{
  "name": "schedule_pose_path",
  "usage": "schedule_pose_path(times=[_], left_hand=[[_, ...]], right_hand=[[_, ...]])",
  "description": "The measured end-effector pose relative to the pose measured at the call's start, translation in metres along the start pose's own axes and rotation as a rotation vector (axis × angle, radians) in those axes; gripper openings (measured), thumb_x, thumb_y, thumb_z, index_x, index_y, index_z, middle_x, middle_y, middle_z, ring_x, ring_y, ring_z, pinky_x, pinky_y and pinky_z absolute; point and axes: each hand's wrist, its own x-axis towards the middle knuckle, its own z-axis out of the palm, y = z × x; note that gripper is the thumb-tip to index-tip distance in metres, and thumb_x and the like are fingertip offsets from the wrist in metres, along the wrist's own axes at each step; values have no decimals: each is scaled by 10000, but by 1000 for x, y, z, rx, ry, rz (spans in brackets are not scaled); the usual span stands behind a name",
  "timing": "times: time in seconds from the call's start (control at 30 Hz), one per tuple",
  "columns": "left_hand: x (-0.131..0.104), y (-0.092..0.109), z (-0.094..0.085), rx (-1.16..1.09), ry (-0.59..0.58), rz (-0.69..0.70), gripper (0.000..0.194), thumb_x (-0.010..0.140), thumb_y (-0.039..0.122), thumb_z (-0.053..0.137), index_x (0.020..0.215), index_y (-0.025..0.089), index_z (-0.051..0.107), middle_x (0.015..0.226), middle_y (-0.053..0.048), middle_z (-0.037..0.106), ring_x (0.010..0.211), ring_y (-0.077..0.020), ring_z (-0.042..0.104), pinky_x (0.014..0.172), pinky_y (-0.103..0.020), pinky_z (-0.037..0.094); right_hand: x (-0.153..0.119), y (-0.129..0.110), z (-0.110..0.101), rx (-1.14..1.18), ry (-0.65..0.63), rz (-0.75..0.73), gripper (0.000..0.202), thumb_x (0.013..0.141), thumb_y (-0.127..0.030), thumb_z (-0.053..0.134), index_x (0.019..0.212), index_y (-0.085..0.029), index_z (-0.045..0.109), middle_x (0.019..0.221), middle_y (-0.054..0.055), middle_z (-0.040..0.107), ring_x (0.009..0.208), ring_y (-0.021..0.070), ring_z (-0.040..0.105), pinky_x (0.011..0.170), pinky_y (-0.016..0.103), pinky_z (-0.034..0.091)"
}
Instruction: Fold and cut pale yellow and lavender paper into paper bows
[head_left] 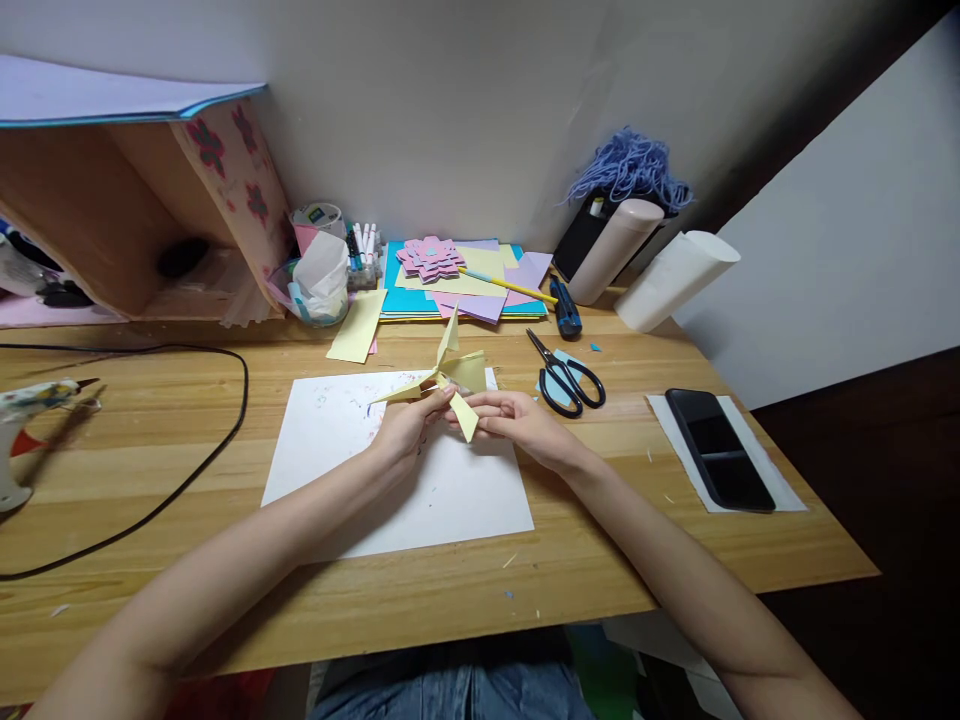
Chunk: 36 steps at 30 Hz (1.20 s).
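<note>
Yellow paper pinwheel [469, 373] — four splayed, pointed blades — left hand [403, 430] pinching near its middle, right hand [529, 430] grasping lower blade [466, 418]

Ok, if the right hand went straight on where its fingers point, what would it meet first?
Probably the folded yellow paper, with the left hand just beyond it; exact depth between them and the right hand is hard to judge.

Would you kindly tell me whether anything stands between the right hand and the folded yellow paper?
Nothing visible does: the right hand is right at the near side of the folded yellow paper, which the left hand holds above the white sheet.
</note>
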Motion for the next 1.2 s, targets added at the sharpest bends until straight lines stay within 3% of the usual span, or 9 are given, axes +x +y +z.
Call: schedule_pose_path(times=[0.07,0.17,0.23,0.33,0.47,0.7,0.9,1.0,1.2], left_hand=[[1,0,-1,9,-20,-4,258,555,240,800,738,132,654,741,-22,654,712,-128,605,761,-278,460],[1,-1,-3,57,-79,8,258,579,228,788,786,140,663,811,-33,661,823,-153,611,846,-303,438],[0,-1,-3,110,-143,25,275,609,233,772,851,149,671,897,-53,666,915,-183,600,901,-334,414],[-3,0,-2,175,-232,49,307,650,236,746,938,162,670,1000,-81,659,1011,-225,571,941,-374,382],[-7,2,2,233,-196,61,266,643,212,747,895,152,685,985,-111,666,961,-247,582,903,-400,392],[-7,-1,4,299,-63,201,177,637,265,747,755,140,705,828,-100,696,805,-223,618,789,-362,437],[-5,-5,0,396,17,297,227,661,370,715,659,144,691,767,-93,702,759,-216,630,731,-327,460],[-4,-6,-1,371,11,268,236,653,380,720,670,146,694,791,-100,710,756,-218,641,730,-328,473],[-1,-4,-2,333,-28,113,355,644,427,724,815,115,712,831,-124,713,806,-244,655,831,-391,476]], right_hand=[[-1,-3,-9,-100,51,-3,251,716,-338,638,867,-139,643,803,69,700,770,173,663,741,312,531],[1,-3,-21,-314,486,-174,320,713,-446,638,826,-148,604,681,39,643,627,149,607,631,300,521],[4,-1,-27,-400,665,-268,371,663,-451,690,877,-166,585,806,54,644,728,160,597,655,291,510],[8,3,-32,-321,503,-238,392,650,-427,709,931,-180,593,1004,77,632,894,182,590,717,285,504],[9,5,-31,-119,292,-132,279,662,-403,696,800,-172,622,820,42,664,743,173,622,629,275,501],[9,5,-21,-59,371,-120,236,613,-340,722,718,-162,607,681,8,657,613,146,611,546,242,463],[11,12,-15,-76,318,-178,246,659,-254,663,886,-158,656,914,69,701,836,208,651,727,308,509],[11,14,-14,-95,289,-187,299,684,-235,627,974,-164,654,997,79,691,889,219,646,775,329,509],[11,13,-12,-119,370,-156,197,655,-244,648,828,-150,642,877,68,699,832,209,653,715,300,510]])
